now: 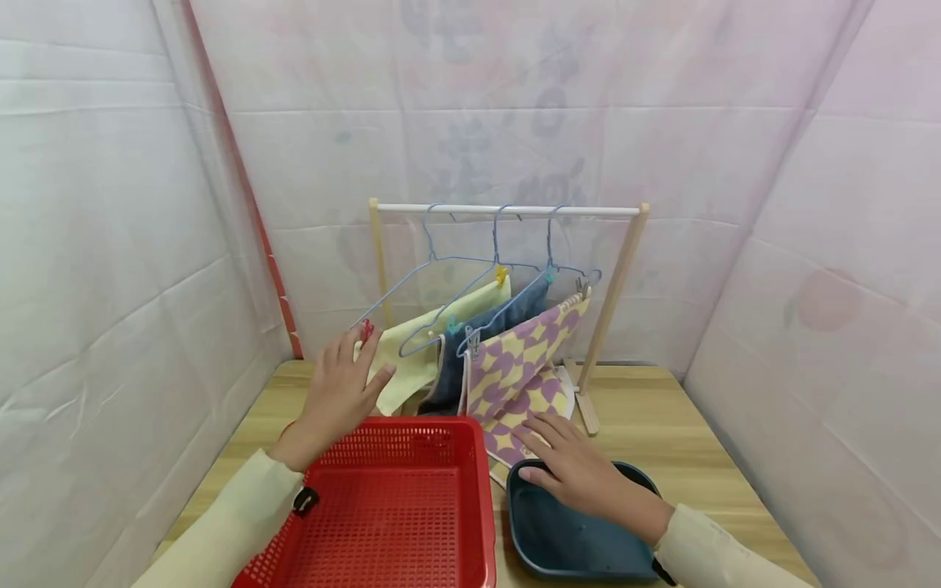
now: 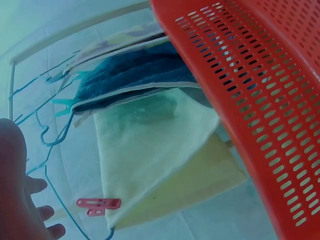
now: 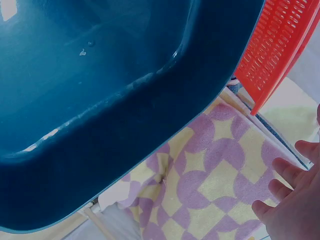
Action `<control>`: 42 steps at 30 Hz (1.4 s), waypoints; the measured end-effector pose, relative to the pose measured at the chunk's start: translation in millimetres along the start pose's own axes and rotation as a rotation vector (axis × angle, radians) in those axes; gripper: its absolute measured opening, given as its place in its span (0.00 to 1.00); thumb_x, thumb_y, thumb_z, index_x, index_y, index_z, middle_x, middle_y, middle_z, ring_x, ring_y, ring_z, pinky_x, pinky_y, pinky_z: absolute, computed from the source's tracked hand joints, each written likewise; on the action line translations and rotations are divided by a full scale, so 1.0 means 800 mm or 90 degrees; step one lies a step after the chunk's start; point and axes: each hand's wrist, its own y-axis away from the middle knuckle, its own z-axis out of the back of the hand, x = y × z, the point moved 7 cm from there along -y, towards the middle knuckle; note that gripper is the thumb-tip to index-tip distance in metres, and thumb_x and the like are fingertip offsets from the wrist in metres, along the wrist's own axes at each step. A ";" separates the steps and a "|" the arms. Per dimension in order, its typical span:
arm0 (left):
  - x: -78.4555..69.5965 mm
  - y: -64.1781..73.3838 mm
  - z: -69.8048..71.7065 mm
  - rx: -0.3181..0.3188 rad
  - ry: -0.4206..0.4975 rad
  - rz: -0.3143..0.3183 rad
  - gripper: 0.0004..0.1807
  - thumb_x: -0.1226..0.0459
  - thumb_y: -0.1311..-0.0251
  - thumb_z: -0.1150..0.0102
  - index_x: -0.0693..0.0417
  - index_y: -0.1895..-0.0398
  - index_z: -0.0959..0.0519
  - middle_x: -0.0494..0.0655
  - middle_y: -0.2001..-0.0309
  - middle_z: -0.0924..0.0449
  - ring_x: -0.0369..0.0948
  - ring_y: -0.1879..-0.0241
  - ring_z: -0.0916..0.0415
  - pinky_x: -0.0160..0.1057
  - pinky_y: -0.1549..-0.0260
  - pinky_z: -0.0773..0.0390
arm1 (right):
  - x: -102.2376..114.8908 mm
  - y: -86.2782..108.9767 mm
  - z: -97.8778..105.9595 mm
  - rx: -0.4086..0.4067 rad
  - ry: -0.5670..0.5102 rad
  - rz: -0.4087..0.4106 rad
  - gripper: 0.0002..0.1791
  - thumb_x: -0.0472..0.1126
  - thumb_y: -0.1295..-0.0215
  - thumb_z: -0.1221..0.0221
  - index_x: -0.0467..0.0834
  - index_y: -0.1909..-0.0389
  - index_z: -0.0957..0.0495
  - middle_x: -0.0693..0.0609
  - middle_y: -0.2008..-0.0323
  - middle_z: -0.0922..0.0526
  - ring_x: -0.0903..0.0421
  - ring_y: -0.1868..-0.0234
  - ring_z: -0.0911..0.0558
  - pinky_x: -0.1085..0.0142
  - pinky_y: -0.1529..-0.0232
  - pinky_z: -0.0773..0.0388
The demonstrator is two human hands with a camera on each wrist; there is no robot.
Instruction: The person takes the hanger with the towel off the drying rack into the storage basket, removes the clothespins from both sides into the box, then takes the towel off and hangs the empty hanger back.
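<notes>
In the head view my left hand (image 1: 340, 396) hovers over the back left of the red basket, fingers loosely extended. A red clothespin (image 2: 98, 204) clips a pale yellow cloth (image 2: 145, 135) to a blue wire hanger; the left wrist view shows the hand apart from it. My right hand (image 1: 577, 474), fingers spread, is above the dark blue basin (image 1: 581, 535) and holds nothing. Just beyond its fingertips hangs a purple-and-yellow patterned towel (image 1: 525, 351), held by grey clothespins. Between the two cloths is a dark blue towel (image 1: 529, 304) with teal clothespins.
A rack with a white rail (image 1: 470, 210) and wooden posts (image 1: 610, 302) carries the three hangers. The red basket (image 1: 481, 498) and the basin stand side by side on the wooden table (image 1: 706, 482). White sheets (image 1: 838, 327) enclose the back and sides.
</notes>
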 end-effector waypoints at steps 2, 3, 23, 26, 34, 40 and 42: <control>0.002 -0.003 0.002 -0.002 -0.002 0.006 0.36 0.43 0.25 0.56 0.57 0.24 0.39 0.61 0.26 0.46 0.59 0.30 0.46 0.62 0.35 0.43 | -0.001 0.000 -0.001 0.001 -0.007 -0.006 0.33 0.61 0.25 0.49 0.49 0.26 0.34 0.47 0.28 0.32 0.43 0.26 0.38 0.40 0.28 0.40; 0.003 -0.005 0.003 -0.003 -0.001 0.010 0.36 0.43 0.25 0.57 0.56 0.24 0.39 0.61 0.26 0.46 0.59 0.30 0.46 0.62 0.35 0.43 | -0.002 0.000 -0.001 0.001 -0.009 -0.008 0.33 0.61 0.25 0.49 0.49 0.26 0.35 0.47 0.28 0.33 0.43 0.25 0.38 0.40 0.28 0.40; 0.031 -0.041 0.020 0.026 0.044 0.109 0.36 0.41 0.25 0.59 0.53 0.24 0.40 0.61 0.27 0.42 0.60 0.28 0.45 0.68 0.33 0.46 | -0.002 0.008 -0.013 0.004 -0.041 -0.020 0.34 0.62 0.25 0.51 0.51 0.25 0.37 0.48 0.27 0.33 0.42 0.25 0.38 0.39 0.31 0.36; 0.039 -0.043 0.016 0.034 0.050 0.119 0.36 0.42 0.25 0.56 0.53 0.24 0.41 0.61 0.27 0.42 0.61 0.29 0.44 0.68 0.34 0.44 | -0.004 0.010 -0.016 0.015 -0.051 -0.031 0.35 0.64 0.26 0.51 0.53 0.24 0.38 0.48 0.27 0.33 0.42 0.25 0.38 0.39 0.31 0.36; 0.056 -0.043 0.009 0.055 0.099 0.163 0.39 0.47 0.29 0.45 0.55 0.22 0.44 0.61 0.25 0.44 0.61 0.29 0.44 0.70 0.36 0.38 | -0.007 0.016 -0.021 0.032 -0.070 -0.048 0.34 0.64 0.25 0.52 0.52 0.25 0.36 0.48 0.27 0.33 0.42 0.26 0.38 0.40 0.31 0.36; 0.063 -0.044 0.005 0.076 0.112 0.192 0.38 0.48 0.28 0.46 0.55 0.22 0.43 0.62 0.27 0.41 0.61 0.31 0.38 0.69 0.40 0.33 | -0.008 0.018 -0.020 0.024 -0.081 -0.051 0.34 0.64 0.26 0.51 0.50 0.27 0.33 0.48 0.27 0.33 0.41 0.25 0.38 0.40 0.30 0.37; 0.065 -0.043 0.004 0.095 0.109 0.203 0.38 0.47 0.27 0.48 0.55 0.22 0.44 0.62 0.27 0.39 0.61 0.32 0.36 0.71 0.42 0.32 | -0.009 0.019 -0.021 0.027 -0.085 -0.057 0.34 0.64 0.26 0.51 0.51 0.27 0.33 0.48 0.27 0.33 0.42 0.25 0.39 0.40 0.30 0.38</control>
